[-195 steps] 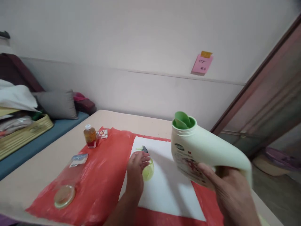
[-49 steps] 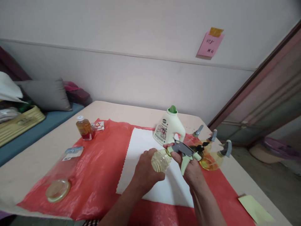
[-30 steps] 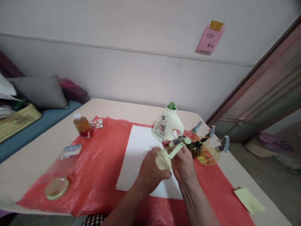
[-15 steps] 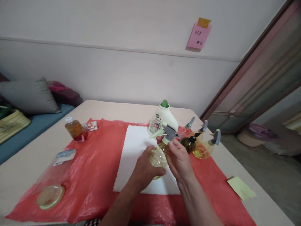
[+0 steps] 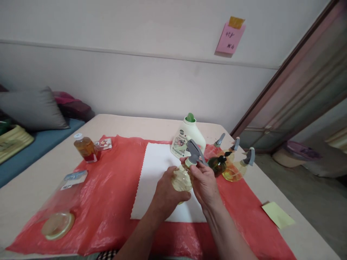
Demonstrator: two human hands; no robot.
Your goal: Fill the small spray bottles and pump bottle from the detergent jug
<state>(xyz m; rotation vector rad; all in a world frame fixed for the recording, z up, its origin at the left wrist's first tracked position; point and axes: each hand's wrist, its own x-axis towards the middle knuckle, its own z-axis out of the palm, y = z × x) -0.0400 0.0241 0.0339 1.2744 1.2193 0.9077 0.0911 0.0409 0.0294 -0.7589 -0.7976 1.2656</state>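
A round, pale yellow see-through spray bottle [image 5: 181, 179] is held upright over the white sheet [image 5: 148, 173]. My left hand [image 5: 166, 193] wraps round its body from the left. At its neck, the fingers of my right hand [image 5: 204, 178] close round the collar, just under the grey spray head [image 5: 193, 151]. A cream jug [image 5: 193, 135] with a green piece in its mouth stands just behind, partly covered by the spray head. To the right stand several more spray bottles, among them a dark green bottle [image 5: 217, 165] and a yellow one [image 5: 233, 171].
Red plastic sheeting [image 5: 114, 187] covers much of the table. On its left are an amber bottle [image 5: 86, 148], a small card [image 5: 104, 143], a clear bag with a blue-and-white label [image 5: 74, 177] and a round lid [image 5: 58, 225]. A yellow note [image 5: 278, 215] lies at the right edge.
The jug, earlier in my right hand, now stands behind the sheet. Both hands have taken the spray bottle, brought it from tilted to upright, and its spray head has turned round at the neck.
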